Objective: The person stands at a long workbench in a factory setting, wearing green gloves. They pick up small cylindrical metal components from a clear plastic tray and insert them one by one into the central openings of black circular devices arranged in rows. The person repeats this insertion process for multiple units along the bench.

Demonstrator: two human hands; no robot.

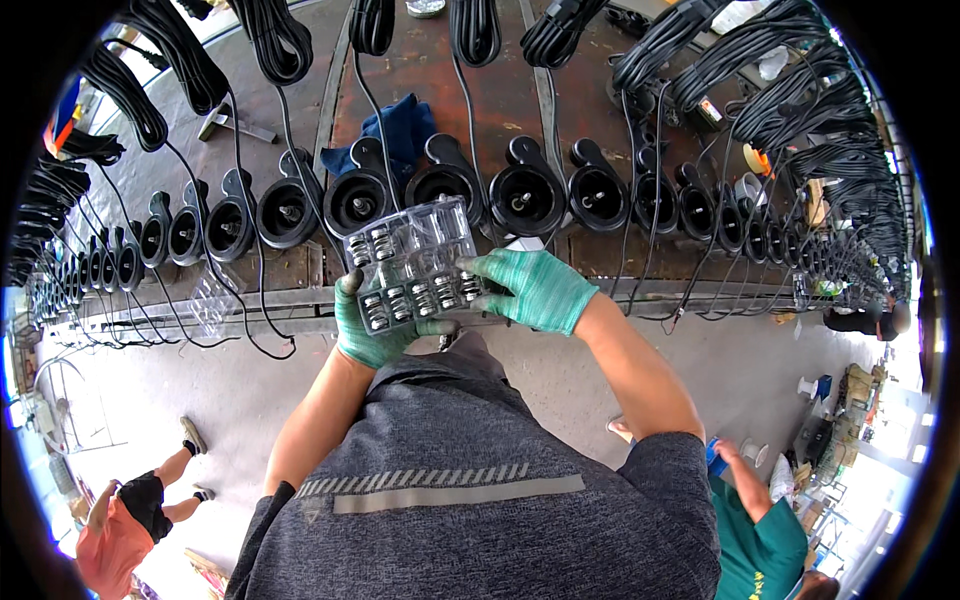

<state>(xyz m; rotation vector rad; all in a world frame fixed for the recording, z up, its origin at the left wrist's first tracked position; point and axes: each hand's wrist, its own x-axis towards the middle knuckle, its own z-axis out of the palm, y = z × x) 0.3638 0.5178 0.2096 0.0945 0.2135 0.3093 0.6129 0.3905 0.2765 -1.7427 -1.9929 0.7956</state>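
Note:
My left hand, in a green knit glove, grips the lower left of a clear plastic tray, thumb on its left edge and fingers underneath. Coiled, spring-like metal parts fill the tray's lower row, and a few more sit at its upper left; other pockets show no metal. My right hand, gloved alike, reaches over the tray's right edge. Its thumb and fingers close around a metal part at the right end of the lower row; whether it is lifted I cannot tell. Beyond the tray stand round black housings with metal studs inside.
Bundled black cables hang above the brown metal bench, their leads crossing its front edge. On it lie a dark blue cloth and a T-shaped metal tool. Other people stand behind, one in orange, one in green.

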